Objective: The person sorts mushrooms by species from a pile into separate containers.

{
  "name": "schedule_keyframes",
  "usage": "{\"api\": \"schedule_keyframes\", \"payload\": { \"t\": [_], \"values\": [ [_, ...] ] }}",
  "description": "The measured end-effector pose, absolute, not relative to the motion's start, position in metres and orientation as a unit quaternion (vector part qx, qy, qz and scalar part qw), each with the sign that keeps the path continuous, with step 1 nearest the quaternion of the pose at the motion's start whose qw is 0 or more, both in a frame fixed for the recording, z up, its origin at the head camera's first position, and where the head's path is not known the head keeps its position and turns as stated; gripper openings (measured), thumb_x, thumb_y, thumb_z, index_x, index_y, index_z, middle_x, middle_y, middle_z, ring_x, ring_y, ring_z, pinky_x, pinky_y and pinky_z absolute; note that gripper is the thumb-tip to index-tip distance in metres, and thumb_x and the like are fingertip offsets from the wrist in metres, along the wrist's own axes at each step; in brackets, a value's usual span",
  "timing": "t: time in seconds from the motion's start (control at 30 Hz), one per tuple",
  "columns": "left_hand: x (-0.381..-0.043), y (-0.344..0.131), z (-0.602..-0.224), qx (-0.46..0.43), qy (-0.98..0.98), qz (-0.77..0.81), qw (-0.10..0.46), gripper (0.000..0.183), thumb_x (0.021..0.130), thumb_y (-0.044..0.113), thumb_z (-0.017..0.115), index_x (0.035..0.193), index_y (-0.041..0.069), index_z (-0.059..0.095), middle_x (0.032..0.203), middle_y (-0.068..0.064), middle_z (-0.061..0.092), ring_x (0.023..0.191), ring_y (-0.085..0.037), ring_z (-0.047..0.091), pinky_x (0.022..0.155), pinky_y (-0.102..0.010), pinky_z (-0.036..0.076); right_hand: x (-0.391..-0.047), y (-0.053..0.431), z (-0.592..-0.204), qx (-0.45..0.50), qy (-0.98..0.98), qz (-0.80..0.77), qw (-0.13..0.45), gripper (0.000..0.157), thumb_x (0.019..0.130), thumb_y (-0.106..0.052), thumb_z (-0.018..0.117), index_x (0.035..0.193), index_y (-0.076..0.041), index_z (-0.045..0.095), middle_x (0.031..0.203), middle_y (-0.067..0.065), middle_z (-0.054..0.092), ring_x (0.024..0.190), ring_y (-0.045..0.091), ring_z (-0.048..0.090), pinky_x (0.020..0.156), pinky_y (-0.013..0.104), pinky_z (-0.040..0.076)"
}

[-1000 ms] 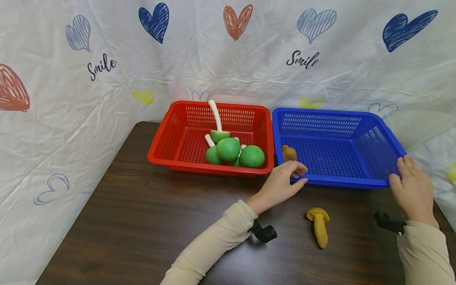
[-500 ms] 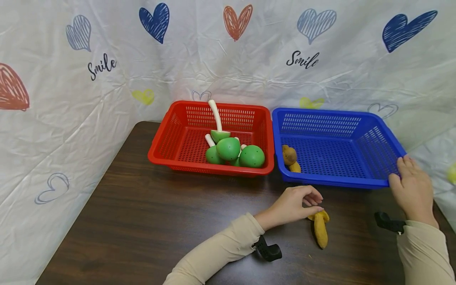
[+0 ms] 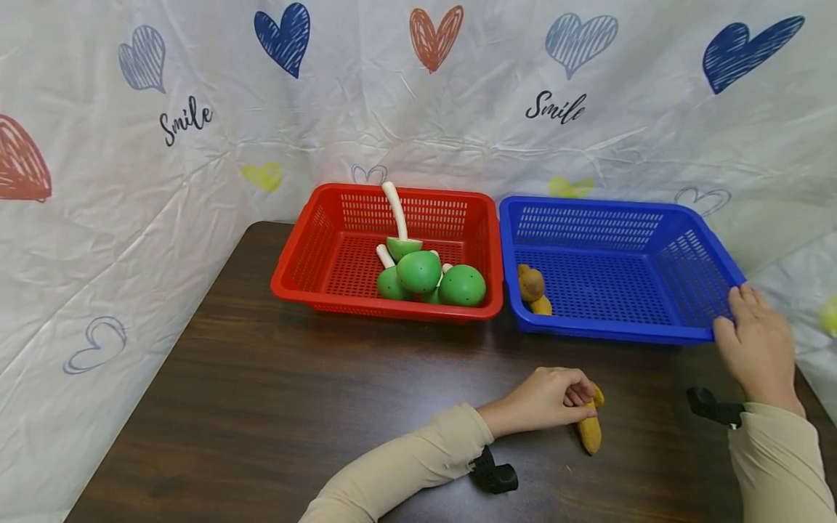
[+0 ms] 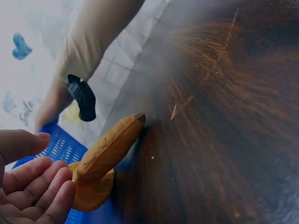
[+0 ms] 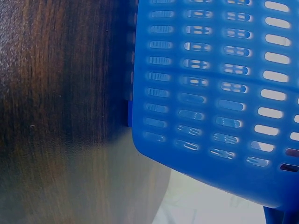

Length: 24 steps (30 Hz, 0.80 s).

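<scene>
A yellow toy mushroom (image 3: 591, 436) lies on the table in front of the blue basket (image 3: 621, 332). My left hand (image 3: 549, 401) is right beside it, reaching over its cap in the head view. In the left wrist view the loosely bent fingers (image 4: 42, 186) come up to the mushroom's cap, and the thumb stands apart from them; the stem (image 4: 112, 147) points away. My right hand (image 3: 761, 349) grips the right front corner of the blue basket's rim. The right wrist view shows only the slotted basket wall (image 5: 201, 88), with the hand hidden.
Within the blue basket, a brown mushroom (image 3: 531, 283) and a yellow piece (image 3: 541, 306) lie at the left end. The red basket (image 3: 386, 306) adjoins it, holding several green mushrooms (image 3: 463, 285) with white stems. A printed cloth (image 3: 418, 116) hangs behind the dark wooden table (image 3: 294, 407).
My left hand has moved from the blue basket's left front rim down and right to the yellow mushroom, uncovering a yellow piece inside the basket. The right hand has stayed in place.
</scene>
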<state>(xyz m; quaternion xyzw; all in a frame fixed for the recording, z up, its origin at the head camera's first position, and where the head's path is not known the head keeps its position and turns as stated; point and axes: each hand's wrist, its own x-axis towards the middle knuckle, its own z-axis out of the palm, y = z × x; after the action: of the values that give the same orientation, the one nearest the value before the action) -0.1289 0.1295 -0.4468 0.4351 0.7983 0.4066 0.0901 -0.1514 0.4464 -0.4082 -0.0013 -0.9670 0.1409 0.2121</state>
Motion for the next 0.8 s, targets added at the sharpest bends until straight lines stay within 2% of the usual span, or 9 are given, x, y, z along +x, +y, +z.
{"api": "schedule_keyframes", "payload": {
  "t": [0.43,0.67,0.8],
  "values": [
    [-0.1301,0.1363,-0.4542,0.412,0.831,0.371,0.044,0.022,0.084,0.022,0.073,0.100,0.010,0.064,0.090,0.008,0.064,0.075,0.012,0.052,0.067,0.002,0.036,-0.1518,0.4470,-0.4085,-0.012,-0.969,0.136,0.207,0.054,0.089,-0.011,0.032,0.132,0.022,0.031,0.137,0.040,0.027,0.135,0.047,0.022,0.110,0.054,0.014],
    [-0.1267,0.1388,-0.4548,0.410,0.877,0.251,-0.003,0.034,0.080,0.043,0.073,0.102,0.020,0.063,0.089,0.016,0.052,0.077,0.009,0.043,0.067,-0.002,0.032,-0.1516,0.4459,-0.4083,-0.014,-0.968,0.134,0.212,0.054,0.089,-0.011,0.032,0.132,0.022,0.031,0.137,0.040,0.028,0.135,0.047,0.022,0.111,0.052,0.014],
    [-0.1258,0.1392,-0.4567,0.406,0.884,0.230,-0.016,0.035,0.078,0.047,0.074,0.102,0.022,0.064,0.089,0.015,0.052,0.079,0.007,0.043,0.070,-0.003,0.033,-0.1520,0.4453,-0.4083,-0.009,-0.966,0.136,0.219,0.054,0.089,-0.010,0.032,0.131,0.022,0.032,0.136,0.041,0.029,0.134,0.048,0.024,0.110,0.053,0.015]
  ]
}}
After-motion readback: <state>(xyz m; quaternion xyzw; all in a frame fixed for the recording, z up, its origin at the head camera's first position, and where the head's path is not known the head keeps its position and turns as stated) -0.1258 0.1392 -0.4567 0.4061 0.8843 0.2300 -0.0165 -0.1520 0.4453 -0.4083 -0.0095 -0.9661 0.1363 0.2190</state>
